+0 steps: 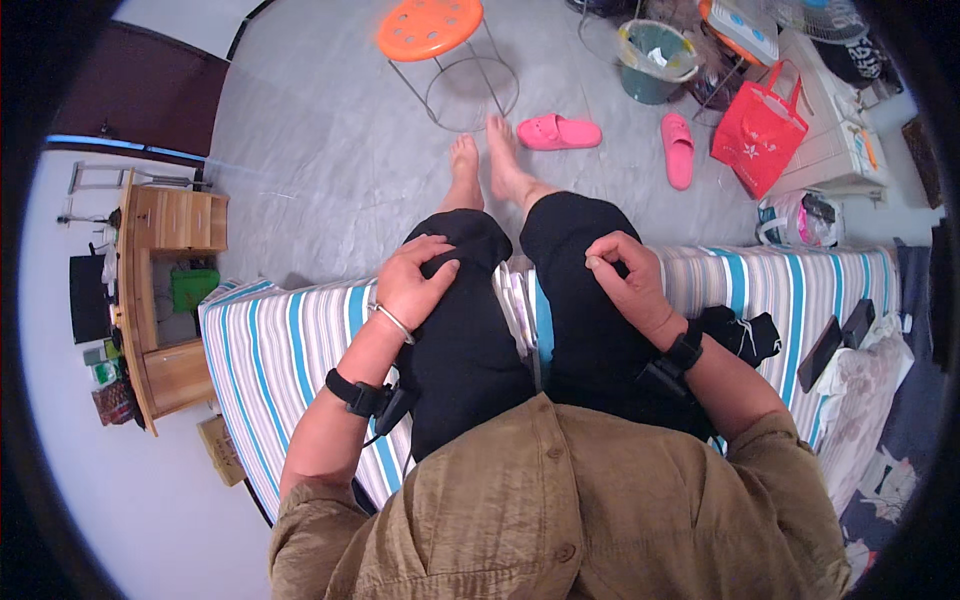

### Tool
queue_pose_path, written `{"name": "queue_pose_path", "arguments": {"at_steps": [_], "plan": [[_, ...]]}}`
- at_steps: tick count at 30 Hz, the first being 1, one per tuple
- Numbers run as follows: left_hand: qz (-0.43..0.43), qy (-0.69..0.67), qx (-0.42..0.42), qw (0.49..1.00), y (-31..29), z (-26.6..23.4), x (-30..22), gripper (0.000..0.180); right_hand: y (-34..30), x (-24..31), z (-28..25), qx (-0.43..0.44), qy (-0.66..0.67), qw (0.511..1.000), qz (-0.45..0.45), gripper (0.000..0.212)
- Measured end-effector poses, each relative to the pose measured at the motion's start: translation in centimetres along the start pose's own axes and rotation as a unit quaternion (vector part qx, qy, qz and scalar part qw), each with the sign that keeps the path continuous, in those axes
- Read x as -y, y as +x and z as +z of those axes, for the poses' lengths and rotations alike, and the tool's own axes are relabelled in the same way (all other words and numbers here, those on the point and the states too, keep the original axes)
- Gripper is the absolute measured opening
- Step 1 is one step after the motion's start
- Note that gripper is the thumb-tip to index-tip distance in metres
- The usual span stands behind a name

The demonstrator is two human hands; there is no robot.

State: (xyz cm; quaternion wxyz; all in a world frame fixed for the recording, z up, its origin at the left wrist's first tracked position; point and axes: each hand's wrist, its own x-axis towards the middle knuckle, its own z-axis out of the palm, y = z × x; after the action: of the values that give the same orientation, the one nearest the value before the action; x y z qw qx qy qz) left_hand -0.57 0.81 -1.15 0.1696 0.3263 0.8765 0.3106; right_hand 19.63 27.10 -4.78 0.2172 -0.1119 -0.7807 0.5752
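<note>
I sit on a bed with a striped cover, in black trousers. My left hand lies on the left knee, fingers stretched over the cloth and thumb apart, holding nothing; a bangle circles its wrist. On the right thigh near the knee rests my right hand, closed, with its thumb against the curled fingers and no object showing in it. Black straps with small dark devices sit on my left forearm and right wrist. Both bare feet are on the grey floor.
Ahead stands an orange stool. Pink slippers lie on the floor, near a green bucket and a red bag. A wooden desk stands at left. Dark flat devices and black cloth lie on the bed at right.
</note>
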Motion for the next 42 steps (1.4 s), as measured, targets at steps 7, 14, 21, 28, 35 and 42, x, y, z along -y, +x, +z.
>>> {"name": "queue_pose_path", "arguments": {"at_steps": [7, 14, 21, 28, 35, 42], "plan": [[0.01, 0.028, -0.044, 0.999, -2.2, -0.2, -0.2, 0.028, 0.4, 1.5, 2.0, 0.019, 0.003, 1.0, 0.016, 0.007], [0.014, 0.042, -0.074, 0.996, -3.5, -0.3, 0.2, 0.029, -0.7, 3.1, 2.0, 0.006, -0.05, 0.999, 0.017, 0.006], [-0.01, 0.059, -0.071, 0.996, -4.9, 0.0, -1.0, 0.031, -2.7, 6.8, 2.7, 0.004, -0.034, 0.999, -0.022, 0.005], [-0.023, 0.093, -0.083, 0.992, -6.6, 0.3, -1.6, 0.033, -6.1, 8.3, 3.4, 0.037, 0.013, 0.999, -0.021, 0.008], [0.0, 0.095, -0.109, 0.989, -7.6, 0.6, -2.2, 0.032, -10.6, 7.9, 2.8, 0.074, 0.073, 0.992, 0.066, 0.006], [0.032, 0.1, -0.102, 0.989, -7.6, 0.9, -3.4, 0.033, -13.0, 6.8, 1.5, 0.037, 0.127, 0.983, 0.127, 0.006]]}}
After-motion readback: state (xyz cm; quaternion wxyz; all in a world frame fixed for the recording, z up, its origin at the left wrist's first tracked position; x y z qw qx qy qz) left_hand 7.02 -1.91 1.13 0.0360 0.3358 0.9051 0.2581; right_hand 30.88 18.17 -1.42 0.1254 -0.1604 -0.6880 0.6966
